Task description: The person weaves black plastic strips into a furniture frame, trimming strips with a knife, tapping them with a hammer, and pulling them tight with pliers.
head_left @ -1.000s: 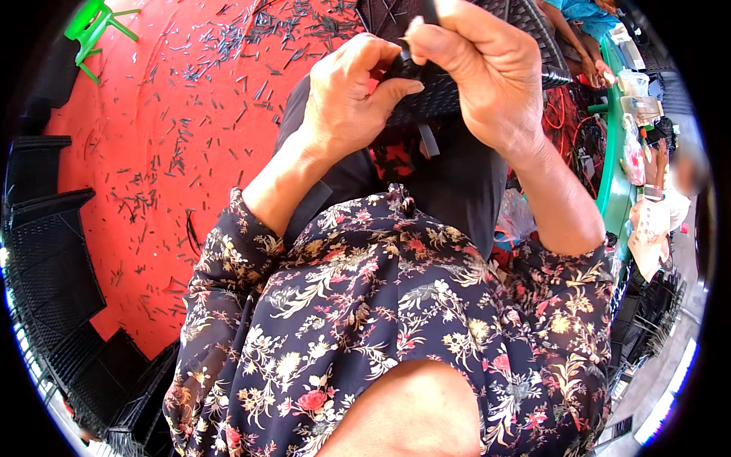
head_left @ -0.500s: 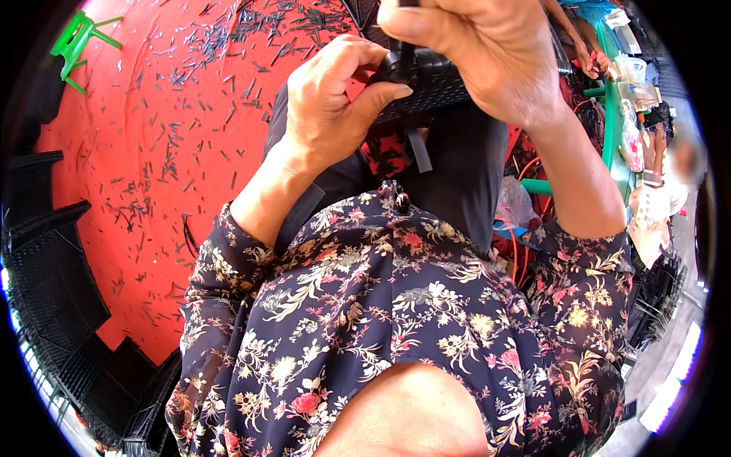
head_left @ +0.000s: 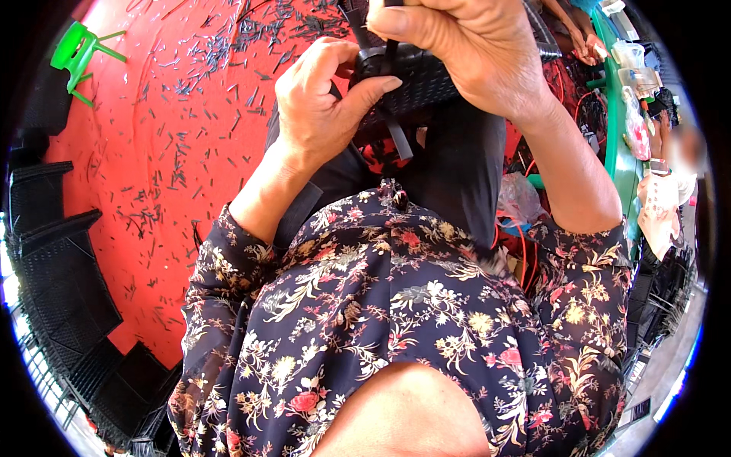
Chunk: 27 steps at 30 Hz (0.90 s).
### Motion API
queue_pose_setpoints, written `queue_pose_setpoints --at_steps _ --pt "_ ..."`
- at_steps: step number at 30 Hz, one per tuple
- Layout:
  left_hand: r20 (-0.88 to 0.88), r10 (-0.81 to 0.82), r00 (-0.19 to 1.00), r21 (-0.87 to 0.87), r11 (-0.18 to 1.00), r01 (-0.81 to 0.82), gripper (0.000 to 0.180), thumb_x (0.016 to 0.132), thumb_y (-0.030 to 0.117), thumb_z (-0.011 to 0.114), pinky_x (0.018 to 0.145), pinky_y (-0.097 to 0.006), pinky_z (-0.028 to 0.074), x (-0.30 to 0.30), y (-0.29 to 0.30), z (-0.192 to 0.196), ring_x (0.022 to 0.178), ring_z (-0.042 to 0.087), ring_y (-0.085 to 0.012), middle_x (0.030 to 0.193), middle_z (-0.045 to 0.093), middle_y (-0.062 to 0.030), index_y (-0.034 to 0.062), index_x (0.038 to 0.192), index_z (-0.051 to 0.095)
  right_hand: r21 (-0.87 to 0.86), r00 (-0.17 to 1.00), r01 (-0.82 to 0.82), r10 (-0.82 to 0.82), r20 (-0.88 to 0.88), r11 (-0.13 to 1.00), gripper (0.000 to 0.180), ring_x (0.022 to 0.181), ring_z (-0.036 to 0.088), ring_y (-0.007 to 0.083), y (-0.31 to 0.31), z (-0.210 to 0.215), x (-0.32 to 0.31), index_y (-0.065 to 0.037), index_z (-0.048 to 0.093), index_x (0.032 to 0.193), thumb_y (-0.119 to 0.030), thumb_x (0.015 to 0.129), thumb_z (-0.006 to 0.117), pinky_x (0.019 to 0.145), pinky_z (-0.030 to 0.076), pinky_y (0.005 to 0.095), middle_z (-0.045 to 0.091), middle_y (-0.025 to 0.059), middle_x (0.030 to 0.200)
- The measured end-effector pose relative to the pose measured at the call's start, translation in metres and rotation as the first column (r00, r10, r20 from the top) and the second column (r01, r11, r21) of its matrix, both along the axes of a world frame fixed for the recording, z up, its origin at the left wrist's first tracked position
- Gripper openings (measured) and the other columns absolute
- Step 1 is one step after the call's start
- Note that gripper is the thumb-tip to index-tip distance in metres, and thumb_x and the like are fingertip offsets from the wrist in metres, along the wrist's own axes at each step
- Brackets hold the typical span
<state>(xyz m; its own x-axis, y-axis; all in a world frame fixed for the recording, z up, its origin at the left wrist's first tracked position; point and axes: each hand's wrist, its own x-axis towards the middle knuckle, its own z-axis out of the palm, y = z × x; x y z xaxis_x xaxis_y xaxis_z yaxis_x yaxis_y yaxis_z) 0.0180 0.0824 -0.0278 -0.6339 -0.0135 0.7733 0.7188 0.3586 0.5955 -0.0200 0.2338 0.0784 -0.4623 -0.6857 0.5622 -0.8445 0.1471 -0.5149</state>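
Note:
A black woven piece with a thick rolled rim rests over my lap; its far part is hidden by my hands. My left hand is closed on the piece's near-left corner, thumb and fingers round the rim. Higher up and to the right, my right hand pinches a flat black strip that rises from the rim. The top of that strip leaves the picture. A loose strip end hangs below the corner, between my knees.
Black strip scraps litter the red floor covering. A green stool stands far left, above black woven panels. At right are a green table with bags and containers, a clear plastic bag and other people's hands.
Both hands and the corner of the woven piece have shifted a little left. The hanging strip end has swung left and up. Both grips stay closed.

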Motion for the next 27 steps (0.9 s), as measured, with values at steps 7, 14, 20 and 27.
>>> queue_pose_setpoints --at_steps 7,14,20,27 --pt "0.052 0.015 0.999 -0.008 1.0 -0.015 0.036 0.07 0.016 0.081 0.059 -0.027 0.049 0.002 -0.001 -0.001 0.063 0.059 -0.017 0.076 0.059 -0.0082 -0.0023 0.089 0.057 0.057 0.997 -0.079 0.079 0.004 0.995 0.036 0.056 0.029 0.014 -0.011 0.002 -0.008 0.0 0.038 0.067 -0.014 0.086 0.065 0.051 0.031 0.0306 0.028 0.0079 0.062" --pt "0.04 0.025 0.999 -0.015 1.0 -0.025 0.036 0.07 0.015 0.081 0.059 -0.027 0.049 0.001 -0.001 -0.004 0.063 0.059 -0.0175 0.075 0.058 -0.0084 -0.0024 0.09 0.056 0.118 0.995 -0.051 0.04 0.093 0.992 0.037 0.058 0.029 0.0098 -0.01 0.005 -0.007 0.0 0.037 0.066 -0.014 0.088 0.063 0.051 0.031 0.0304 0.027 0.0066 0.062" --pt "0.053 0.016 0.998 0.028 0.999 -0.018 0.035 0.071 0.016 0.08 0.059 -0.027 0.049 -0.001 0.0 -0.008 0.063 0.059 -0.0176 0.074 0.059 -0.0084 -0.0017 0.09 0.057 0.144 0.983 -0.018 -0.008 0.182 0.989 0.038 0.057 0.028 0.009 -0.012 0.007 -0.005 -0.002 0.037 0.066 -0.016 0.089 0.063 0.05 0.03 0.0298 0.025 0.0057 0.061" --pt "0.032 0.02 0.999 0.046 0.999 -0.022 0.034 0.07 0.016 0.08 0.057 -0.028 0.048 -0.003 0.004 -0.011 0.061 0.058 -0.0211 0.074 0.057 -0.0096 -0.0007 0.088 0.057 -0.002 0.995 0.092 -0.091 0.04 0.996 0.035 0.053 0.032 0.0118 -0.01 -0.002 0.002 -0.002 0.039 0.066 -0.015 0.089 0.061 0.048 0.03 0.0313 0.028 0.0066 0.059"
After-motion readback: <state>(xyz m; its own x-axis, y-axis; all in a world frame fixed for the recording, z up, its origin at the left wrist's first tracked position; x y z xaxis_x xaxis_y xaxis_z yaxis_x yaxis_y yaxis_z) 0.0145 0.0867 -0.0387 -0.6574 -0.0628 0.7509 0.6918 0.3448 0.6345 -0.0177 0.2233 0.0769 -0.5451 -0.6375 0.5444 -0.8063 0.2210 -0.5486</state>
